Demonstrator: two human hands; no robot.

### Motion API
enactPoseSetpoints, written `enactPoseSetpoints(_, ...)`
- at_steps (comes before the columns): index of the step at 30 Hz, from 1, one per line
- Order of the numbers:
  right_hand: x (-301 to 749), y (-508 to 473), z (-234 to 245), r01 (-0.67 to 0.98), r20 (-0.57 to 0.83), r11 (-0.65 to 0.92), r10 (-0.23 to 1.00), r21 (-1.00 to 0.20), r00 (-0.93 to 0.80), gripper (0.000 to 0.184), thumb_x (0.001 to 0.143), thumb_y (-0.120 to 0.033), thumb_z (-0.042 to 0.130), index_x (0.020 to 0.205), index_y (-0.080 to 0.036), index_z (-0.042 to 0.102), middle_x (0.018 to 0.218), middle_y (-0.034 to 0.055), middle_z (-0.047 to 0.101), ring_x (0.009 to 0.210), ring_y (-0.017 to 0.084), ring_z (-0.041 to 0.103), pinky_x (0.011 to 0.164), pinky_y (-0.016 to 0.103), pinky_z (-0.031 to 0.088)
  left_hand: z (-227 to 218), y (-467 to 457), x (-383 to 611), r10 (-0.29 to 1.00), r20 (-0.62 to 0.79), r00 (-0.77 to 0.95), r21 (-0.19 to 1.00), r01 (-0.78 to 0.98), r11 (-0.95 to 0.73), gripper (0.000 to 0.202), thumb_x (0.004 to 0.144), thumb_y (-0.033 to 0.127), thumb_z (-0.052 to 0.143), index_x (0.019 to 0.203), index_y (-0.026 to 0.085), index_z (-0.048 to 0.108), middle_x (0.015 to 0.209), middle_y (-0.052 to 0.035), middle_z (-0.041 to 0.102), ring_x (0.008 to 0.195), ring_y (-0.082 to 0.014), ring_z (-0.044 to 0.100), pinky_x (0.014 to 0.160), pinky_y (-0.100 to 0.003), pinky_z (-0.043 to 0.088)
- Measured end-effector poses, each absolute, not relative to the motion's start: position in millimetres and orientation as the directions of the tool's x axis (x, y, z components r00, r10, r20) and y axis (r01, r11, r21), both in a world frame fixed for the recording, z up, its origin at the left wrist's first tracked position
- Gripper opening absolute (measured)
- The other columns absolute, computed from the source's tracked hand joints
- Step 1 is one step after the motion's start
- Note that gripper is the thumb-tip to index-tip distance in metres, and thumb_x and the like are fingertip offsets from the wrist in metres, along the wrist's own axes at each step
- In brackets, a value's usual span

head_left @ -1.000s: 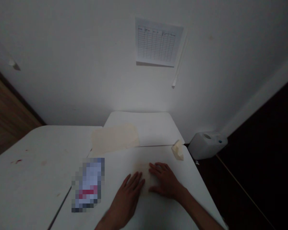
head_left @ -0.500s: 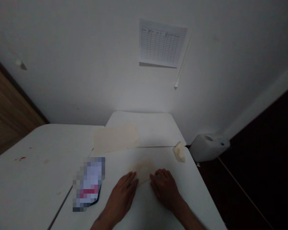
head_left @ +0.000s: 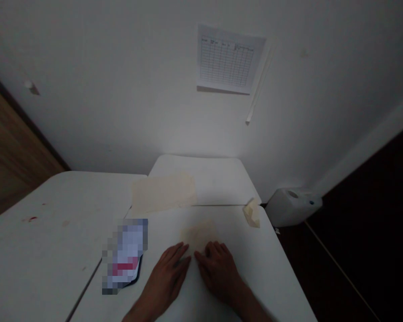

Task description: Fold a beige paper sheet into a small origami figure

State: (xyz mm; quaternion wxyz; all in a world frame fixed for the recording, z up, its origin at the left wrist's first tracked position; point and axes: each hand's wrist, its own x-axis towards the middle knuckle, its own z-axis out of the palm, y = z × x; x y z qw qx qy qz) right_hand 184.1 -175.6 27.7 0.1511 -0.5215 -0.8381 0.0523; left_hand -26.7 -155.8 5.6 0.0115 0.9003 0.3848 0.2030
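Observation:
A small, thin beige sheet of paper (head_left: 200,232) lies on the white table in front of me. At its near left edge rests my left hand (head_left: 170,272), open, palm down, with its fingers stretched forward. My right hand (head_left: 219,268) is on the near right part of the sheet and covers some of it. Its fingers are slightly bent and apart from the thumb, which points left towards my left thumb. Neither hand lifts anything. The near edge of the sheet is partly hidden by the hands.
A larger beige sheet (head_left: 164,193) lies at the back left. A folded beige piece (head_left: 252,213) sits near the right edge. To the left is a phone (head_left: 129,250) with a blurred screen. A white plastic canister (head_left: 290,208) stands beyond the table's right side.
My right hand has slid left along the near edge of the small sheet, closer to my left hand. The left hand has shifted slightly towards me.

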Motion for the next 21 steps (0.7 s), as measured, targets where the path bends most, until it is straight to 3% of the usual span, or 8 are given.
enactPoseSetpoints(15,242,-173,11,0.948,0.247,0.278,0.94,-0.152,-0.236,0.03,0.093,-0.023,0.049,0.121,-0.031,0.059,0.089,0.0058,0.054,0.084,0.021,0.049,0.077,0.035,0.035,8,-158,-25,0.739,0.347,0.577,0.223,0.715,-0.663,0.029,0.088,0.022,0.051,0.111,0.029,0.066,0.133,-0.0033,0.058,0.125,-0.0289,0.05,0.098,-0.05,0.047)
enactPoseSetpoints(21,241,-173,7,0.939,0.315,0.288,0.923,-0.186,-0.22,0.022,0.094,-0.022,0.046,0.105,-0.025,0.065,0.085,0.0052,0.055,0.083,0.02,0.049,0.077,0.035,0.035,6,-152,-22,0.755,0.37,0.541,0.22,0.739,-0.638,0.024,0.086,0.022,0.052,0.103,0.028,0.068,0.129,-0.0039,0.06,0.121,-0.0303,0.052,0.096,-0.053,0.046)
